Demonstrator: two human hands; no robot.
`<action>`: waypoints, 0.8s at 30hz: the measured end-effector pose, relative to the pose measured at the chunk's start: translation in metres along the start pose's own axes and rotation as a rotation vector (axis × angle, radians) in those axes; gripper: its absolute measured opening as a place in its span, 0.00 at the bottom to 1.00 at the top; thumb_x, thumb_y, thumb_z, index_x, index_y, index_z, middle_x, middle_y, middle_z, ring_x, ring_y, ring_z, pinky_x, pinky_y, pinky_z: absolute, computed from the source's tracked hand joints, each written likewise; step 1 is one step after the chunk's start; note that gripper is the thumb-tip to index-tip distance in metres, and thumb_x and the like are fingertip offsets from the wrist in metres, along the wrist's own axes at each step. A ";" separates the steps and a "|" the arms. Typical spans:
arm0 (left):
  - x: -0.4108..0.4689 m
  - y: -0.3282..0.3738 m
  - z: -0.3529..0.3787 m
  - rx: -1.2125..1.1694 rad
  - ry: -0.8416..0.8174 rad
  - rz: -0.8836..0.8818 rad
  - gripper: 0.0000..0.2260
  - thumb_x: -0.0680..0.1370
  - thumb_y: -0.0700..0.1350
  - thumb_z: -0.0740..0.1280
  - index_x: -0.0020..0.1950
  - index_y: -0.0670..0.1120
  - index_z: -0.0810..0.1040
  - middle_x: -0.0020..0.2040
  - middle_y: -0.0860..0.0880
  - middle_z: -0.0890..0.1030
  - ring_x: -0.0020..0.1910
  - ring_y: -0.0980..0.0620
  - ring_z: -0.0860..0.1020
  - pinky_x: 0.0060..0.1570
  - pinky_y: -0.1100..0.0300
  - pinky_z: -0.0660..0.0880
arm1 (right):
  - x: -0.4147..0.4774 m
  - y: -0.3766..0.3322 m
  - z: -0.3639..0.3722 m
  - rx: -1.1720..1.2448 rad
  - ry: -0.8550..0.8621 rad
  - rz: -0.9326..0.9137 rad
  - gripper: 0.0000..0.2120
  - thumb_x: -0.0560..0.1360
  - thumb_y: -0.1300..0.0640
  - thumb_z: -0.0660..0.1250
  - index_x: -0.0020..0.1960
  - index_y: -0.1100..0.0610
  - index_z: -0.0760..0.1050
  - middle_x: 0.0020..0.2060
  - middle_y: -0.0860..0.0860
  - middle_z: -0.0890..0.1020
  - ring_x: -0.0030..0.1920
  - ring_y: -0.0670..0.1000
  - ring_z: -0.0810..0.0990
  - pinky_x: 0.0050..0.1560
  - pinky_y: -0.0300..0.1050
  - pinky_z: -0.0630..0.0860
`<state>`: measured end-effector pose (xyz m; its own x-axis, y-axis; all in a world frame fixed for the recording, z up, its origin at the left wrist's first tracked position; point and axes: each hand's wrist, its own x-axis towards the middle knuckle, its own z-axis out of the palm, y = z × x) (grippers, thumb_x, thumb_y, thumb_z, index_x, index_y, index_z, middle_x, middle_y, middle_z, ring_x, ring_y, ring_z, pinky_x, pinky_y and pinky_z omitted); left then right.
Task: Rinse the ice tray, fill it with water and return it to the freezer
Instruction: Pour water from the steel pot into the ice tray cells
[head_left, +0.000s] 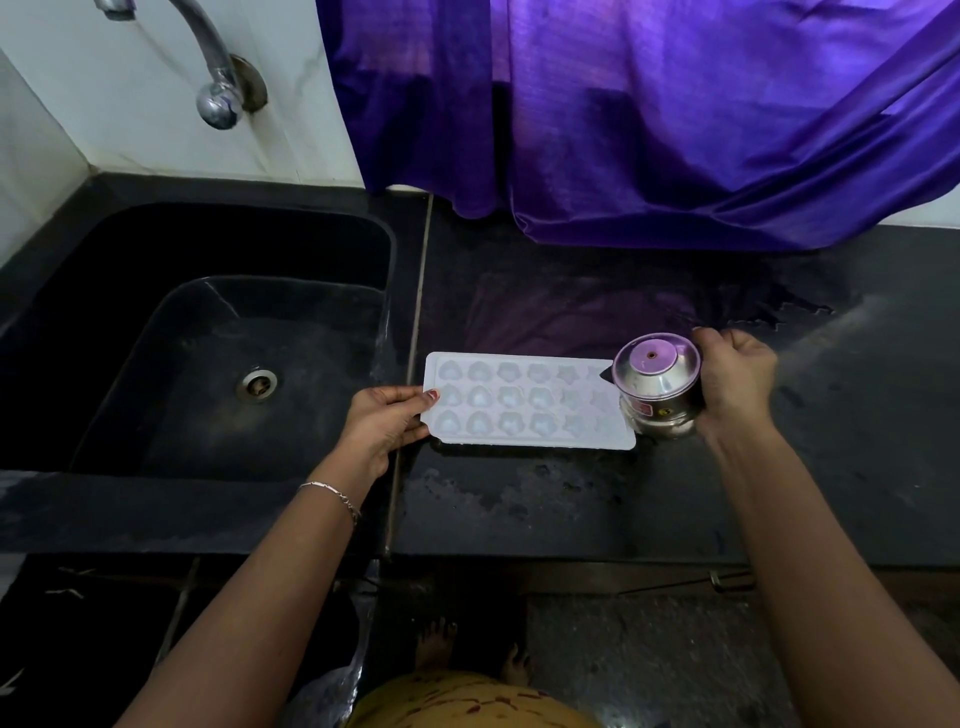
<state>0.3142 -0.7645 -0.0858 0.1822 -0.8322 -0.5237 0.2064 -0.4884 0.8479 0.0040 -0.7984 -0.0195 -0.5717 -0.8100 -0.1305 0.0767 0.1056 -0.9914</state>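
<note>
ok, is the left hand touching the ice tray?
Touching. The head view shows the left hand pinching the ice tray at its left edge, thumb on the rim.

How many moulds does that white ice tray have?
18: three rows of six across the ice tray; the top-right one is partly hidden behind the steel pot.

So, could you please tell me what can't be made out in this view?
Head view:
- Ice tray right end: hidden behind the steel pot.
- Pot's contents: not visible from here.
- Tap spout: cut off by the top edge.
- Water in the tray's cells: too pale to tell.
</note>
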 end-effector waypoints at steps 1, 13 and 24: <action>0.000 0.000 0.000 0.000 0.002 -0.002 0.06 0.72 0.40 0.74 0.46 0.40 0.81 0.43 0.43 0.84 0.37 0.52 0.83 0.34 0.64 0.80 | 0.000 0.000 0.000 -0.008 -0.004 -0.005 0.20 0.71 0.65 0.66 0.29 0.52 0.58 0.25 0.49 0.62 0.26 0.46 0.61 0.27 0.40 0.61; 0.000 0.000 0.000 0.002 0.011 -0.009 0.05 0.72 0.40 0.75 0.45 0.41 0.81 0.44 0.43 0.84 0.40 0.50 0.83 0.35 0.63 0.80 | 0.001 0.001 0.003 -0.082 -0.032 -0.058 0.20 0.71 0.65 0.66 0.29 0.52 0.59 0.26 0.50 0.62 0.27 0.46 0.60 0.29 0.42 0.61; -0.002 0.001 0.001 -0.011 0.012 -0.001 0.04 0.72 0.40 0.74 0.43 0.41 0.81 0.41 0.44 0.84 0.34 0.54 0.83 0.31 0.65 0.78 | -0.001 -0.002 0.006 -0.104 -0.029 -0.068 0.21 0.72 0.65 0.65 0.29 0.52 0.58 0.25 0.49 0.61 0.27 0.46 0.59 0.28 0.41 0.60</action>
<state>0.3127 -0.7639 -0.0843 0.1940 -0.8284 -0.5255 0.2171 -0.4862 0.8465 0.0099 -0.8011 -0.0176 -0.5491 -0.8333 -0.0644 -0.0470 0.1077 -0.9931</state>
